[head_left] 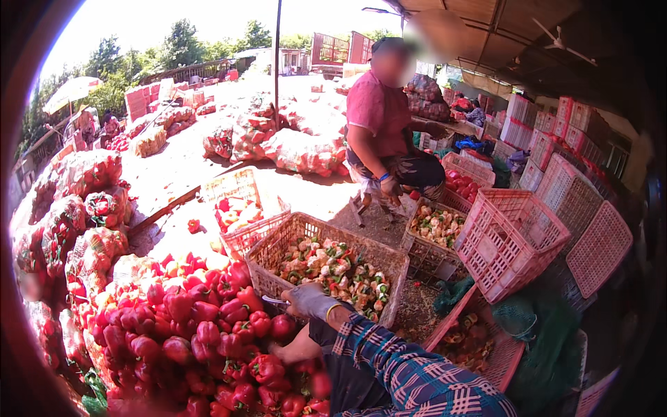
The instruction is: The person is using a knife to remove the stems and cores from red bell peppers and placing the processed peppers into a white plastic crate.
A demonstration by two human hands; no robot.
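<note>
My right hand, in a grey glove below a plaid sleeve, is closed on a thin metal tool whose kind I cannot make out. It is over the near edge of a dirty plastic crate of pepper cores and stems. Below and left of it spreads a large heap of red bell peppers. A patch of bare skin shows among the peppers beside my dark trousers; it looks like part of my leg. My left hand is not visible.
Across the crate sits a co-worker beside another crate of cores. An empty pink crate tilts at the right, above a reddish crate of scraps. Net sacks of peppers line the left. A crate of peppers stands behind.
</note>
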